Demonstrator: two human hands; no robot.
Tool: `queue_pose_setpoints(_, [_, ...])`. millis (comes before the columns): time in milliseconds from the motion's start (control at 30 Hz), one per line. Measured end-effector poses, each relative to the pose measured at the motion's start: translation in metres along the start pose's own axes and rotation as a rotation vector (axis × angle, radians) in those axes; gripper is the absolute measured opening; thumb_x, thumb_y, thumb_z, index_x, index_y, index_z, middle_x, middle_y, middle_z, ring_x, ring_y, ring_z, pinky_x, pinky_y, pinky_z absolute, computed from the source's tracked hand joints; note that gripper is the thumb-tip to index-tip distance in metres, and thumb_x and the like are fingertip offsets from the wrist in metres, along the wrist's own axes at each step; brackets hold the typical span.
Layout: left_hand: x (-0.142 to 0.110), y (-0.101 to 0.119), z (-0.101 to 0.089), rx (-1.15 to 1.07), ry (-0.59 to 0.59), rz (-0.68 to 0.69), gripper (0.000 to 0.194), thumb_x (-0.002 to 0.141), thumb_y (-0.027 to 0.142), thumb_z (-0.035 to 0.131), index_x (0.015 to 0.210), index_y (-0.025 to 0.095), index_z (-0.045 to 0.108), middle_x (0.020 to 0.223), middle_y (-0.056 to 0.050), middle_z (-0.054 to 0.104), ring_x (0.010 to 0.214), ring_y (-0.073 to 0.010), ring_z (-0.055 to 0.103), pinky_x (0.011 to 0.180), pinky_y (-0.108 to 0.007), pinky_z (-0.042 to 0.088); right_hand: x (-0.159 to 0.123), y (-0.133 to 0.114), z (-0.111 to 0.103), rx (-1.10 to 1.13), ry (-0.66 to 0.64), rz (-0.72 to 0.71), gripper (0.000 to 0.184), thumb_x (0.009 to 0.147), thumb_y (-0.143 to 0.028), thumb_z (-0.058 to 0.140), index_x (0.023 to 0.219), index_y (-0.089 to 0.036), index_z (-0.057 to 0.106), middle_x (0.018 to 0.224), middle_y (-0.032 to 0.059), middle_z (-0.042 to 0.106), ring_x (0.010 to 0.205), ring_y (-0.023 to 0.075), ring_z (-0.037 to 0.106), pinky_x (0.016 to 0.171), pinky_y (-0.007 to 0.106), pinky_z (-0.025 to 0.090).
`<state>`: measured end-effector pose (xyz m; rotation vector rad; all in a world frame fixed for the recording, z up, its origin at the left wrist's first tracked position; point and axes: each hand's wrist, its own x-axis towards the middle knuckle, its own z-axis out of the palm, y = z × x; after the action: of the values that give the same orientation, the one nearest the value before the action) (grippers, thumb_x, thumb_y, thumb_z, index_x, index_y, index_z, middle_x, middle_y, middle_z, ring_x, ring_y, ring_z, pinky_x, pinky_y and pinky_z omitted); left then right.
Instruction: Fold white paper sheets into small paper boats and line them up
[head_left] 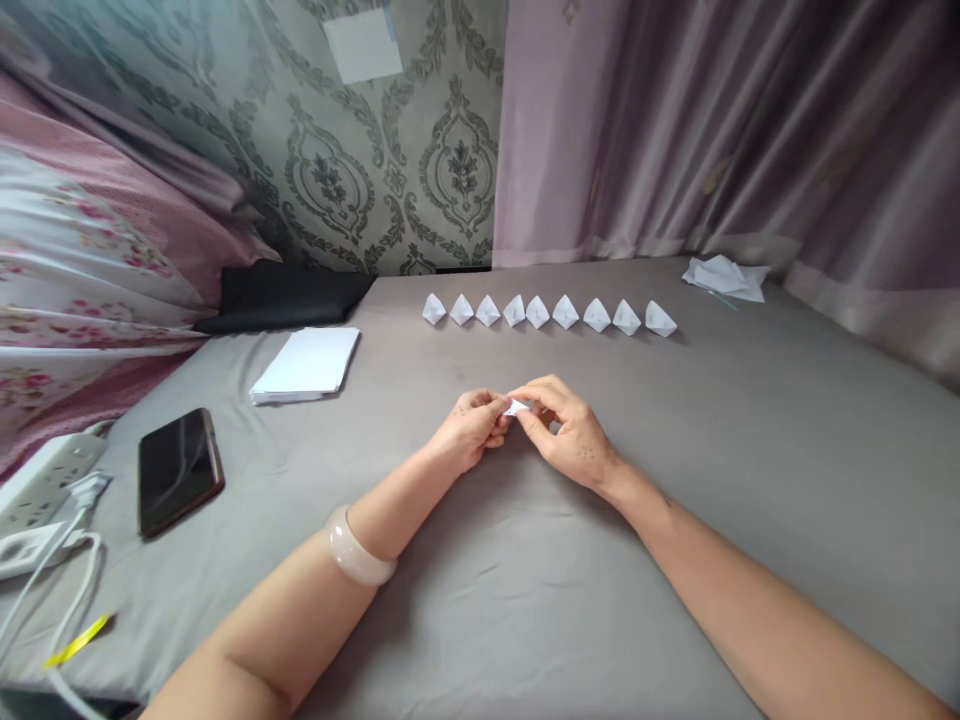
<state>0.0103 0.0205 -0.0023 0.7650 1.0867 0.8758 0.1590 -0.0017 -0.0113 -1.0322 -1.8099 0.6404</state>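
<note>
A small folded piece of white paper (516,408) is pinched between my two hands above the grey cloth. My left hand (478,424) is closed, its thumb and forefinger on the paper's left side. My right hand (564,425) grips the other side with thumb and fingertips. Most of the paper is hidden by the fingers. Beyond the hands stands a row of several folded white paper boats (536,313), spaced side by side. To the left lies a stack of white paper sheets (307,362).
At left are a dark phone (180,470), a white power strip (52,480) with cables and a yellow strip (78,641). Black cloth (289,295) lies at the back left, loose white papers (726,277) at the back right. Patterned wall and curtains (637,130) border the far edge.
</note>
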Motion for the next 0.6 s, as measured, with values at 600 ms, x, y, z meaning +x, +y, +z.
queue_pose_setpoints(600, [-0.008,-0.008,-0.001,0.571,-0.018,0.626,0.026,0.083,0.04,0.058,0.09,0.017,0.069,0.086,-0.005,0.063,0.068,-0.0111,0.054,0.055,-0.019,0.041,0.011,-0.001,-0.024,-0.245,-0.086,0.022,0.02,0.089,-0.026,0.054,0.078,-0.021,0.071,0.076,0.0016,0.063,0.069,0.013,0.058,0.069,0.026,0.045])
